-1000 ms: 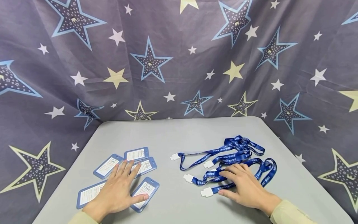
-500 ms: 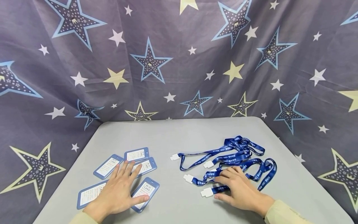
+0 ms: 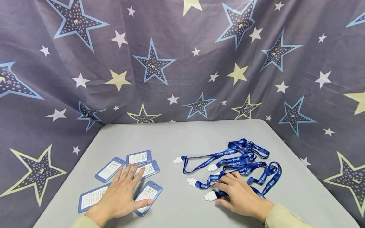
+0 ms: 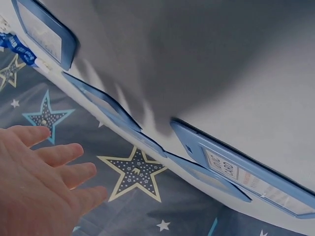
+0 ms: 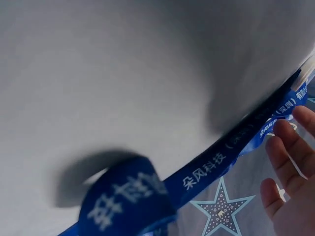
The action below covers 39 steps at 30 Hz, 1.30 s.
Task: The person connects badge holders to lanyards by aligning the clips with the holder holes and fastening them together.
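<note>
Several blue ID card holders (image 3: 149,195) with white printed inserts lie flat at the left of the table. Spread over them is my left hand (image 3: 116,195), its fingers straight and, in the left wrist view, held above the card holders (image 4: 224,164) with nothing in the grasp. To the right lies a loose pile of blue lanyards (image 3: 242,148) with white printing and white plastic clips. My right hand (image 3: 242,194) is over the nearest lanyard, thumb and fingertips close to its white clip (image 3: 210,196). In the right wrist view its loosely bent fingers (image 5: 288,169) show beside the lanyard strap (image 5: 206,169).
A light grey table (image 3: 171,139) with rounded far corners carries everything. Behind and at both sides hangs a dark purple-grey curtain (image 3: 182,85) printed with stars. Bare tabletop runs between the card holders and the lanyards.
My right hand has moved left and a little nearer along the nearest lanyard, toward its white clip. My left hand, the card holders and the lanyards have stayed nearly in place.
</note>
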### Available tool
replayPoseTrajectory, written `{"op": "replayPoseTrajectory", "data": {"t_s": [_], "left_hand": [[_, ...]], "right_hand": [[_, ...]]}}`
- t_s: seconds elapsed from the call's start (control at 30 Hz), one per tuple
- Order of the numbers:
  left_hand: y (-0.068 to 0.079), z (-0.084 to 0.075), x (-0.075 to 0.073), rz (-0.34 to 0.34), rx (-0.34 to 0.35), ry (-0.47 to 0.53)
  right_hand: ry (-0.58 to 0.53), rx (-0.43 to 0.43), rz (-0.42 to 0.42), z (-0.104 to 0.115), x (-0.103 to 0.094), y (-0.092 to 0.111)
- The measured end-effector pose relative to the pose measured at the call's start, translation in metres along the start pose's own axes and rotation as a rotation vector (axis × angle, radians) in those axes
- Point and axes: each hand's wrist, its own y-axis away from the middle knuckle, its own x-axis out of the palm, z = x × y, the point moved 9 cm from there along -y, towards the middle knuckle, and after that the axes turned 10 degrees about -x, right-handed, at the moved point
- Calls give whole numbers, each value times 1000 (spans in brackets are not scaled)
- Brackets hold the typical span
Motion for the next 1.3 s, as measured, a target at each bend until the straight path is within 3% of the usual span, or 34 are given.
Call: {"op": "replayPoseTrajectory", "data": {"t_s": [0.27,0.8,1.03,1.3], "left_hand": [[3,-5,-1,-9,19,5],[4,-6,1,-9,20,14],[5,-7,4,20,12,14],[6,-9,5,28,9,18]], "right_hand": [[-1,8,43,2,8,-3],[44,-45,40,8,10,-6],[25,-42,62,8,12,-8],[-1,-95,41,14,13,-9]]}}
